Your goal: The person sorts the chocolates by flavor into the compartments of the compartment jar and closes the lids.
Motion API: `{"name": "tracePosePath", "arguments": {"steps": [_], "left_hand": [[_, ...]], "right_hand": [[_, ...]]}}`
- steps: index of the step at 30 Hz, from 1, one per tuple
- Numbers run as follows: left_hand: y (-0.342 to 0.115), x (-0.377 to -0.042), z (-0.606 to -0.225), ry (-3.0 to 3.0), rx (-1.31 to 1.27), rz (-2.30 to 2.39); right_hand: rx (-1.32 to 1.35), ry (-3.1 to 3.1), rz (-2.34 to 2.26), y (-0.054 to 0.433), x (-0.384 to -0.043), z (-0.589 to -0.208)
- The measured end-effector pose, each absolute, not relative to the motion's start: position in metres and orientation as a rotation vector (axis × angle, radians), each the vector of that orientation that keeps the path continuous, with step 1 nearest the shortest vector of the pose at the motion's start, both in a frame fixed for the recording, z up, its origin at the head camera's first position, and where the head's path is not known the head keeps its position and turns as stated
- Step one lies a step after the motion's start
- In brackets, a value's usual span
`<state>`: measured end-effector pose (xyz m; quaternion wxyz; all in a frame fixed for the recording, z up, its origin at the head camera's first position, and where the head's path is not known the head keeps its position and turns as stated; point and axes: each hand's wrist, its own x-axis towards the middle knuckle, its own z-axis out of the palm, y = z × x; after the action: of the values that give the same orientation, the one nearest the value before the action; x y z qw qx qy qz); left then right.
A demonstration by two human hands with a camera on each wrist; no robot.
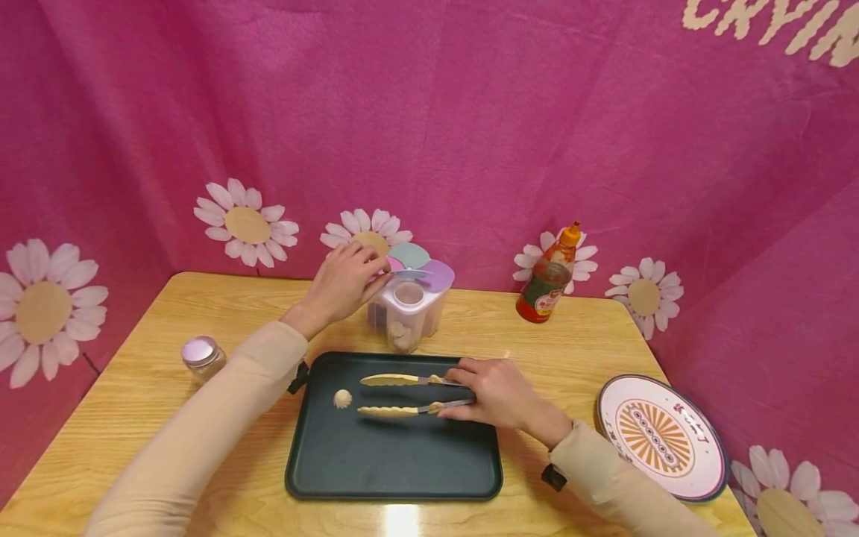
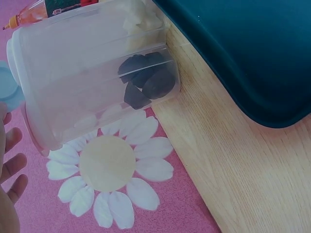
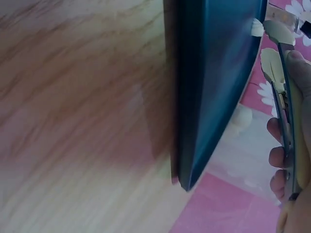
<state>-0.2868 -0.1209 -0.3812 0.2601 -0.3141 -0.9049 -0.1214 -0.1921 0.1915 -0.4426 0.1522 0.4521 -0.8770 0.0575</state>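
Observation:
My left hand [image 1: 349,280] is at the top of a clear lidded container [image 1: 423,321], thumb and index finger pinching the edge of its raised blue lid flap [image 1: 411,274]. Beneath that flap a round opening shows. Dark lumps [image 2: 147,80] and pale pieces [image 2: 143,17] lie in separate compartments inside. Over the dark tray [image 1: 396,466] my right hand [image 1: 499,391] grips metal tongs with cream-coloured tips [image 1: 389,380]; their arms stand apart, pointing left. A small pale shell-shaped piece [image 1: 342,399] lies on the tray, left of the tips.
A small jar with a pinkish lid [image 1: 203,356] stands on the left of the wooden table [image 1: 134,418]. A red sauce bottle [image 1: 549,280] stands at the back right. A round patterned plate [image 1: 661,436] lies at the right edge. Pink daisy-printed cloth [image 1: 429,134] surrounds the table.

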Motion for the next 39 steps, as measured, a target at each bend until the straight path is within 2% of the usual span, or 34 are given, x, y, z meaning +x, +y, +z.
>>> {"name": "tracePosePath", "arguments": {"steps": [23, 39], "left_hand": [[-0.119, -0.288, -0.382, -2.450, -0.846, -0.300], [-0.120, -0.286, -0.380, -2.488, -0.832, -0.330]], "right_hand": [[1.379, -2.545, 0.230, 0.164, -0.205, -0.457], [1.371, -2.534, 0.242, 0.195, -0.195, -0.456]]}}
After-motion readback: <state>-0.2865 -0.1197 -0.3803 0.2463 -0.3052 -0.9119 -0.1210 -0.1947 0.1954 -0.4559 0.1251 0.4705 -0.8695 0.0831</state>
